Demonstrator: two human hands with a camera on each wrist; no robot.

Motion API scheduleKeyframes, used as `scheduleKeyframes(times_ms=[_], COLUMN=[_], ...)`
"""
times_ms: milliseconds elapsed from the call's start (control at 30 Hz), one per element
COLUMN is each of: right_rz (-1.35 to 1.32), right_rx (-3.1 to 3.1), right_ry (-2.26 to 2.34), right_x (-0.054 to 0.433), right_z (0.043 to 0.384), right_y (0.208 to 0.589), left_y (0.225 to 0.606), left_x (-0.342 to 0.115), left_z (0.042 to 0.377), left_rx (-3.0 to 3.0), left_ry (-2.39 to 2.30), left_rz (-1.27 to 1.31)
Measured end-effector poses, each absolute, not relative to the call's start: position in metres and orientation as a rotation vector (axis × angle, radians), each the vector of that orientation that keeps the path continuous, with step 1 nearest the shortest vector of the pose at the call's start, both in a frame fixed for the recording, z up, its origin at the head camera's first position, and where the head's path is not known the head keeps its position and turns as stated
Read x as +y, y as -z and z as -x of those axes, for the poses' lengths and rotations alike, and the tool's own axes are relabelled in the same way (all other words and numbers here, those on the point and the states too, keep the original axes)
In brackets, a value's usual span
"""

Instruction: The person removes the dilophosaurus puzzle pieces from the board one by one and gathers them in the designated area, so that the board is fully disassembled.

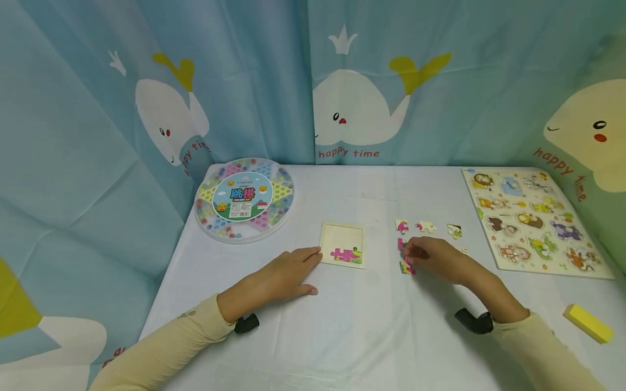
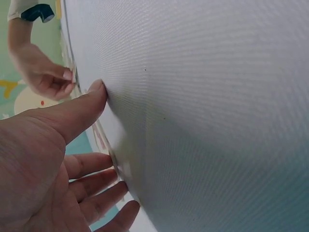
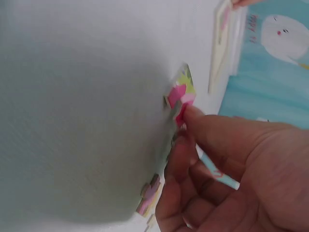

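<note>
My left hand point(image 1: 288, 274) lies on the table with fingers extended, fingertips at the left edge of a small square puzzle tray point(image 1: 341, 226). Inside the tray's lower right corner sit joined pink and green puzzle pieces point(image 1: 346, 254). To the right, my right hand point(image 1: 435, 259) pinches a pink puzzle piece point(image 3: 182, 114) between thumb and index finger, partly hidden by the fingertips. Just past it in the right wrist view lies a pink and green puzzle piece point(image 3: 184, 86). Other loose pieces, among them a pink one point(image 1: 402, 226) and a white one point(image 1: 426, 226), lie beyond this hand.
A round Chinese checkers box point(image 1: 244, 198) stands at the back left. On the right lies an animal peg puzzle board point(image 1: 530, 220), with a yellow block point(image 1: 588, 323) nearer me. Whale-print curtains point(image 1: 264, 81) hang behind and beside the white table point(image 1: 342, 331).
</note>
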State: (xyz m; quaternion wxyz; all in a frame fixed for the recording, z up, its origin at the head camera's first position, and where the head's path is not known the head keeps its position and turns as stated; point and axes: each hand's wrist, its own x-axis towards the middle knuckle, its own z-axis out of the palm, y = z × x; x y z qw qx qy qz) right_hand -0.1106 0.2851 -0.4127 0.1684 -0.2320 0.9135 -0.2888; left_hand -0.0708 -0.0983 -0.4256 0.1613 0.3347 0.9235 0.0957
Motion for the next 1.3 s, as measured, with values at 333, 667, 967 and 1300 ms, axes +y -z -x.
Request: scheduleKeyframes(times_ms=[333, 667, 967, 1300], right_rz=[0.551, 0.634, 0.851, 0.950], right_rx=[2.700, 2.735, 2.734, 2.790], right_ry=[0.714, 0.786, 0.788, 0.725], right_x=[0.267, 0.220, 0.168, 0.156], right_z=[0.105, 0.108, 0.106, 0.102], right_y=[0.410, 0.406, 0.425, 0.432], left_y=[0.424, 0.424, 0.424, 0.422], left_x=[-0.097, -0.096, -0.096, -0.095], left_z=[0.071, 0.071, 0.071, 0.071], left_rx=[2.637, 2.640, 2.639, 2.634], left_ry=[-0.272, -0.241, -0.240, -0.240], left_rz=[-0.951, -0.943, -0.935, -0.939])
